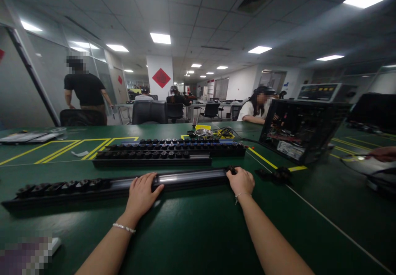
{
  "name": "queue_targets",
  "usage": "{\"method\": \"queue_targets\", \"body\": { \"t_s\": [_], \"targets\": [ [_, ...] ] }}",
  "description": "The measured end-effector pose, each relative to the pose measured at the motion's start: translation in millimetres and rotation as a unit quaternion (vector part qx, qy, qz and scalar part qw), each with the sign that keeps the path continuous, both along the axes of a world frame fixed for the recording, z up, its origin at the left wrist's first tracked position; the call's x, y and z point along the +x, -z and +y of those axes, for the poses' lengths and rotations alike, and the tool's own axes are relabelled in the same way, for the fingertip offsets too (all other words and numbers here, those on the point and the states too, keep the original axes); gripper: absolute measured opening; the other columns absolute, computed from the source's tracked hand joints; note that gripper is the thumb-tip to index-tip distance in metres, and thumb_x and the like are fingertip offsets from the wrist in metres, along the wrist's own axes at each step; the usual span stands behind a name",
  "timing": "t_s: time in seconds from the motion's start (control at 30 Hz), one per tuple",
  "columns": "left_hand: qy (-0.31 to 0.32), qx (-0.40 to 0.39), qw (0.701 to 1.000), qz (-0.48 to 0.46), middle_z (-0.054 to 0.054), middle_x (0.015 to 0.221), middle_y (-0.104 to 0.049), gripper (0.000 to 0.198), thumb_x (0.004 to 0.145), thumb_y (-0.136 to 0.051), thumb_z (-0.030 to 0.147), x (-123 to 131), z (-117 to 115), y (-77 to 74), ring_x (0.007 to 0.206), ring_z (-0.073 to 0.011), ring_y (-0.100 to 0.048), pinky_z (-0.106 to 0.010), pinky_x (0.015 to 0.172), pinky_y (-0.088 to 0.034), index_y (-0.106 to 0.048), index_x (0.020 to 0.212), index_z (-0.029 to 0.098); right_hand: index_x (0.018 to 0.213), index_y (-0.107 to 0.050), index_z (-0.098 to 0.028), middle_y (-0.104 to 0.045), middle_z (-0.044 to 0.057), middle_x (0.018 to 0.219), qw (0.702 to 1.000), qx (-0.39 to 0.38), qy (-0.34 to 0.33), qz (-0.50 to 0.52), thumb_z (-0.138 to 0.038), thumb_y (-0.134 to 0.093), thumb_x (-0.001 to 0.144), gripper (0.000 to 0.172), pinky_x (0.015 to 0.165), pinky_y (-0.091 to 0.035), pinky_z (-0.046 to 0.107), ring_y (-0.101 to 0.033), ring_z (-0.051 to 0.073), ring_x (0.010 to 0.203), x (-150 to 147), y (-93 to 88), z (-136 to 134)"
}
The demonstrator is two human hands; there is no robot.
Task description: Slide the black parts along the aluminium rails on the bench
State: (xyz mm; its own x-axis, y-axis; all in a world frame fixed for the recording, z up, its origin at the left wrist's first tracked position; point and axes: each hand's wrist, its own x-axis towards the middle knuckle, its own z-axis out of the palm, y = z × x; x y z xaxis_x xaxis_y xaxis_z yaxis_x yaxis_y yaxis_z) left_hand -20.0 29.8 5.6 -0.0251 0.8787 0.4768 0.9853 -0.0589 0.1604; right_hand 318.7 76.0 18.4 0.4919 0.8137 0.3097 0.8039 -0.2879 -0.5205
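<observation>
A long black rail [192, 179] with a shiny metal channel lies across the green table in front of me. Black knob-like parts [62, 186] sit in a row along its left stretch. My left hand [141, 194] rests on the rail's middle, fingers laid over it. My right hand [241, 181] is closed round the rail's right end, where a small black part [231, 169] sits. Two more rails [161, 154] filled with black parts lie just beyond.
An open computer case [301, 130] stands at the right. A small metal bowl [203, 132] and cables lie behind the rails. Loose black parts [278, 173] lie right of my right hand. Another person's hand [383, 153] shows at the far right. Several people are in the background.
</observation>
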Motion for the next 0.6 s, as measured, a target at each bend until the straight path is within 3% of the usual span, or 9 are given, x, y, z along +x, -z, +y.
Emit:
{"method": "queue_targets", "body": {
  "t_s": [0.23,0.4,0.6],
  "targets": [
    [0.004,-0.001,1.0,-0.001,-0.008,0.122,-0.057,0.047,0.08,-0.043,0.048,0.0,-1.2,-1.3,0.113,-0.0232,-0.048,-0.044,0.103,-0.024,-0.052,0.116,0.02,0.089,-0.063,-0.018,-0.062,0.008,0.101,1.0,0.024,-0.013,-0.003,-0.036,-0.047,0.075,0.029,0.089,-0.031,0.033,-0.046,0.024,0.101,5.3,2.2,2.2],
    [0.004,0.0,1.0,0.006,-0.008,0.121,-0.057,0.047,0.08,-0.042,0.048,-0.9,-1.2,-0.6,0.113,-0.0239,-0.048,-0.045,0.103,-0.025,-0.052,0.117,0.02,0.101,-0.062,-0.014,-0.06,0.01,0.109,1.0,0.016,0.004,-0.001,-0.036,-0.046,0.075,0.037,0.085,-0.033,0.032,-0.046,0.026,0.102,11.5,1.2,2.5],
    [0.004,0.002,1.0,0.009,-0.008,0.122,-0.056,0.048,0.08,-0.042,0.049,-2.1,0.1,1.7,0.114,-0.0237,-0.048,-0.044,0.103,-0.024,-0.052,0.116,0.02,0.101,-0.062,-0.013,-0.06,0.01,0.108,1.0,0.012,0.016,-0.009,-0.035,-0.044,0.076,0.038,0.083,-0.036,0.031,-0.049,0.024,0.096,16.3,0.5,4.7]
  ]
}}
